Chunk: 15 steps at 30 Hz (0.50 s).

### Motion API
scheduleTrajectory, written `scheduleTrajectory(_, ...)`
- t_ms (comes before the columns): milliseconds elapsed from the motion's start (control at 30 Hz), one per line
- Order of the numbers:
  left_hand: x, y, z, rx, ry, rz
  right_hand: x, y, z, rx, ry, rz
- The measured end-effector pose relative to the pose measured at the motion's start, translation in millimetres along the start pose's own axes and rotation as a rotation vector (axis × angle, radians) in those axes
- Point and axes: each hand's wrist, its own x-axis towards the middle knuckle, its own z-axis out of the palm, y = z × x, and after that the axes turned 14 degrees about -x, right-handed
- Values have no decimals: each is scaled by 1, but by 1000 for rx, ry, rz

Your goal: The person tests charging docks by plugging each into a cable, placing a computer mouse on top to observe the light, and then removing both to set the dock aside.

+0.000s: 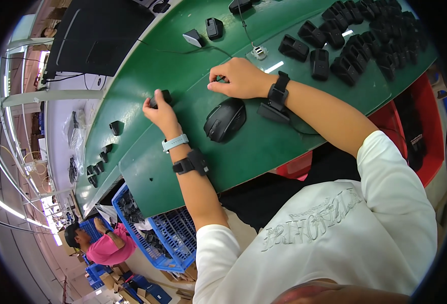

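Note:
My left hand point(161, 114) is closed round a small black boxy device point(166, 96), held just over the green table point(178, 177). Fingers partly cover the device. Further right, my right hand point(241, 78) has its fingers curled in a pinch above the table; a dark bit shows between thumb and fingers, too small to name. A thin black cable point(203, 49) runs along the table toward that hand. Between my forearms lies a black computer mouse point(225, 120). Black strapped units sit on both my wrists, and a pale band point(175, 143) circles the left one.
Many similar black devices point(320, 64) crowd the table's right. Others line the left edge. A white-faced device point(193, 38) and a small multi-port plug point(258, 51) lie farther back. Blue crates point(170, 243) stand below left, a red bin point(431, 152) at right. A co-worker in pink point(113, 248) works lower left.

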Motion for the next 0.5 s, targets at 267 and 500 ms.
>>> scheduleTrajectory(267,15,-8,-25,630,187,216,-2,5,1,0,-43,1)
scheduleTrajectory(500,2,14,-11,208,1,99,0,2,0,-7,-49,-10)
